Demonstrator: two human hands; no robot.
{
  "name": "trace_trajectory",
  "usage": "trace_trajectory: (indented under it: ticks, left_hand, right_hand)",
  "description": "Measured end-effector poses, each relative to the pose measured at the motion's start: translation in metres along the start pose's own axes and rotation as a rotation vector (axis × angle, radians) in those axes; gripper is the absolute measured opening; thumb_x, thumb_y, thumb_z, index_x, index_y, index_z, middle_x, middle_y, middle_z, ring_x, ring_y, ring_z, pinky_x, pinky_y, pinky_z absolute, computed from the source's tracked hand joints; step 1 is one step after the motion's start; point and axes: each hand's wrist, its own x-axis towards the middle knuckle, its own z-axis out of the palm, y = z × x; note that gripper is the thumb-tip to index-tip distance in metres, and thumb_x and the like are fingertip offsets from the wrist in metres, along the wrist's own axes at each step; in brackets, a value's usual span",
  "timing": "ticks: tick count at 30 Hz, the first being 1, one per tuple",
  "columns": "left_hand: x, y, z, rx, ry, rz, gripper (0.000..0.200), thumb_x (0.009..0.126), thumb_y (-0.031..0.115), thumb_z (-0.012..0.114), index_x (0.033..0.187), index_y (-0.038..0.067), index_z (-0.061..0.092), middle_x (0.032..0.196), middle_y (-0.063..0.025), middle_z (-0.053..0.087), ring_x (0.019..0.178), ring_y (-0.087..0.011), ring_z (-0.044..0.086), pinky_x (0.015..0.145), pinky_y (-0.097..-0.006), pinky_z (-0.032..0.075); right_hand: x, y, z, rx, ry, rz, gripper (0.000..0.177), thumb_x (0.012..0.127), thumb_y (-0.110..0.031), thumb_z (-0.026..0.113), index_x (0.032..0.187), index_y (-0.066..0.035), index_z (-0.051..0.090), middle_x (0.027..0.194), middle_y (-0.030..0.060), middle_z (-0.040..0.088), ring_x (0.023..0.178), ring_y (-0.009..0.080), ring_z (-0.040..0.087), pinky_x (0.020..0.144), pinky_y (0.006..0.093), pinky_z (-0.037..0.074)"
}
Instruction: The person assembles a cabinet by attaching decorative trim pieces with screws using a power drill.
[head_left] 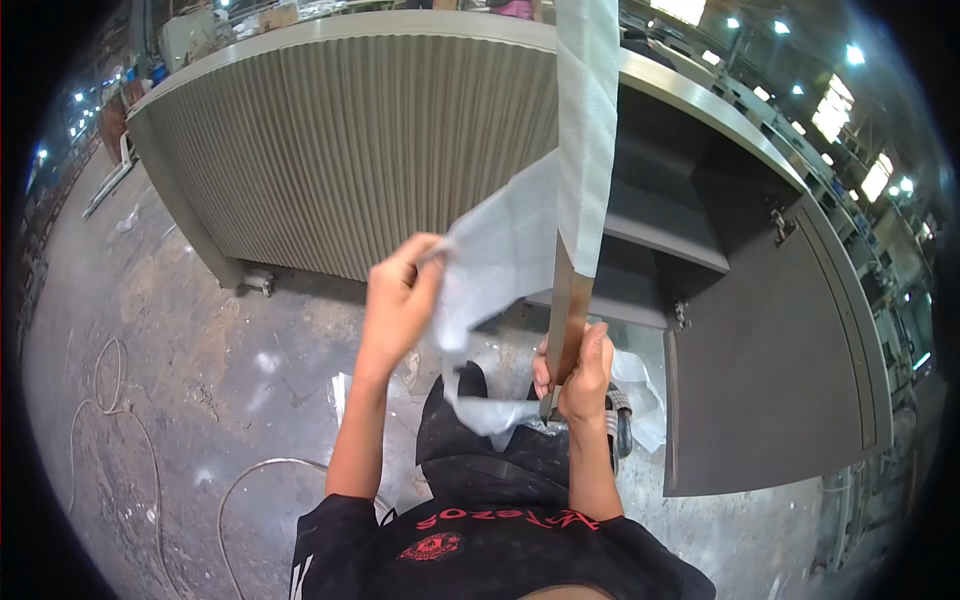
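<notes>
A long metal strip (568, 320) stands nearly upright in front of me, its lower end bare and brownish, its upper part covered by thin white wrapping sheet (587, 120). Around the bare lower end, the fingers of my right hand (580, 375) are closed. My left hand (402, 300) pinches a loose flap of the sheet between thumb and fingers, off to the left of the strip. The flap stretches from the strip to that hand, and a torn tail of it hangs down toward my lap.
Ahead stands a long cabinet with a ribbed front (340, 150) on casters. Its right side has open shelves (670, 240) and a dark door (780, 360) swung out toward me. A cable (130, 410) loops over the floor at left. More white sheet (640, 400) lies beside my foot.
</notes>
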Motion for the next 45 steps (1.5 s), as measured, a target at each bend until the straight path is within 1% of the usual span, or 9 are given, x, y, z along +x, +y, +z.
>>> trace_trajectory:
  ticks: [6, 10, 14, 20, 26, 29, 35, 42, 45]
  left_hand:
    - [0.004, 0.007, 0.008, 0.452, 0.172, 0.402, 0.031, 0.082, 0.008, 0.064, 0.113, 0.004, 0.065, 0.098, -0.0140, 0.062, 0.089, -0.0236, 0.063, 0.080, -0.0321, 0.049]
    - [-0.031, 0.058, 0.014, -0.051, 0.095, 0.366, 0.046, 0.078, 0.016, 0.070, 0.119, -0.001, 0.059, 0.105, -0.0150, 0.062, 0.095, -0.0267, 0.063, 0.085, -0.0374, 0.050]
    - [-0.042, 0.066, 0.080, -0.158, 0.042, 0.217, 0.080, 0.074, 0.015, 0.075, 0.141, 0.000, 0.033, 0.108, -0.0183, 0.064, 0.103, -0.0277, 0.064, 0.086, -0.0380, 0.052]
    - [0.008, 0.073, 0.067, -0.309, 0.099, 0.333, 0.099, 0.072, -0.003, 0.074, 0.150, 0.014, 0.014, 0.119, -0.0200, 0.057, 0.107, -0.0253, 0.063, 0.087, -0.0346, 0.054]
    - [0.052, 0.075, 0.017, 0.417, 0.567, 0.797, 0.062, 0.076, 0.018, 0.074, 0.134, 0.009, 0.054, 0.118, -0.0130, 0.060, 0.110, -0.0266, 0.060, 0.092, -0.0412, 0.051]
    - [0.063, 0.055, -0.016, 0.414, 0.712, 0.679, 0.043, 0.074, 0.020, 0.069, 0.115, 0.006, 0.069, 0.109, -0.0119, 0.061, 0.094, -0.0261, 0.063, 0.084, -0.0369, 0.050]
    - [0.068, -0.004, -0.105, 0.005, 0.602, 0.403, 0.031, 0.087, 0.017, 0.065, 0.108, -0.005, 0.062, 0.095, -0.0103, 0.063, 0.085, -0.0219, 0.062, 0.077, -0.0318, 0.049]
    - [0.035, -0.048, -0.234, -0.940, 0.367, 0.199, 0.026, 0.091, 0.018, 0.063, 0.102, -0.005, 0.056, 0.082, -0.0058, 0.055, 0.074, -0.0160, 0.056, 0.069, -0.0307, 0.048]
    - [0.017, -0.019, -0.286, -1.102, 0.326, 0.157, 0.026, 0.094, 0.019, 0.061, 0.099, -0.005, 0.053, 0.075, -0.0034, 0.051, 0.067, -0.0138, 0.053, 0.063, -0.0296, 0.047]
  right_hand:
    - [-0.014, 0.004, -0.004, -0.057, -0.053, 0.062, 0.053, 0.102, -0.045, 0.044, 0.081, 0.002, 0.052, 0.054, 0.0108, 0.050, 0.037, 0.0162, 0.048, 0.031, 0.0287, 0.039]
    - [-0.016, -0.006, 0.002, -0.083, -0.021, 0.079, 0.048, 0.099, -0.043, 0.053, 0.085, 0.002, 0.058, 0.057, 0.0066, 0.054, 0.042, 0.0115, 0.048, 0.039, 0.0248, 0.038]
    - [-0.004, 0.030, 0.001, -0.451, 0.025, -0.343, 0.040, 0.099, -0.035, 0.057, 0.089, 0.004, 0.061, 0.059, 0.0030, 0.055, 0.044, 0.0089, 0.048, 0.040, 0.0241, 0.036]
    - [0.001, 0.035, 0.015, -0.205, 0.059, -0.119, 0.046, 0.100, -0.039, 0.054, 0.096, 0.006, 0.063, 0.056, 0.0039, 0.055, 0.043, 0.0090, 0.048, 0.041, 0.0240, 0.036]
    - [-0.002, 0.063, 0.007, -0.221, 0.106, 0.033, 0.044, 0.101, -0.036, 0.053, 0.084, 0.004, 0.057, 0.055, 0.0065, 0.051, 0.040, 0.0122, 0.046, 0.037, 0.0260, 0.036]
    - [-0.011, 0.079, -0.002, -0.220, 0.092, 0.109, 0.039, 0.101, -0.029, 0.053, 0.080, 0.003, 0.058, 0.054, 0.0056, 0.051, 0.040, 0.0106, 0.046, 0.036, 0.0260, 0.035]
    - [-0.036, 0.086, -0.023, -0.584, -0.030, 0.031, 0.031, 0.095, -0.024, 0.062, 0.082, 0.003, 0.065, 0.053, 0.0043, 0.056, 0.040, 0.0093, 0.050, 0.037, 0.0249, 0.037]
    - [-0.050, 0.104, -0.050, -0.870, -0.297, 0.072, 0.036, 0.084, -0.037, 0.070, 0.083, -0.002, 0.073, 0.067, 0.0187, 0.065, 0.062, 0.0347, 0.067, 0.058, 0.0376, 0.050]
    - [-0.048, 0.105, -0.066, -0.916, -0.406, -0.093, 0.037, 0.090, -0.031, 0.069, 0.074, 0.003, 0.068, 0.046, 0.0051, 0.055, 0.038, 0.0132, 0.055, 0.041, 0.0280, 0.041]
